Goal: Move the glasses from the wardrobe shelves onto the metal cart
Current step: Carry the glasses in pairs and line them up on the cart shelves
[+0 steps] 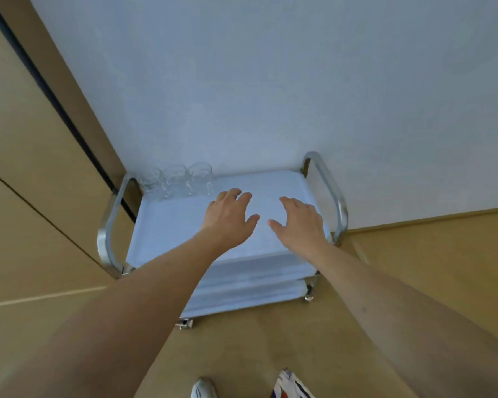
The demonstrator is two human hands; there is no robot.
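Both hands, left hand (230,216) and right hand (301,222), hover empty with fingers (243,196) spread.

Two bare forearms reach forward and down from the bottom corners of the frame, converging toward the centre. The left hand (227,216) is held palm down, its fingers spread and slightly curled, thumb angled toward the other hand. The right hand (302,222) mirrors it, palm down, fingers loosely fanned, thumb pointing inward. Neither hand holds anything. The two thumbs are near each other but do not touch. Both wrists are straight.
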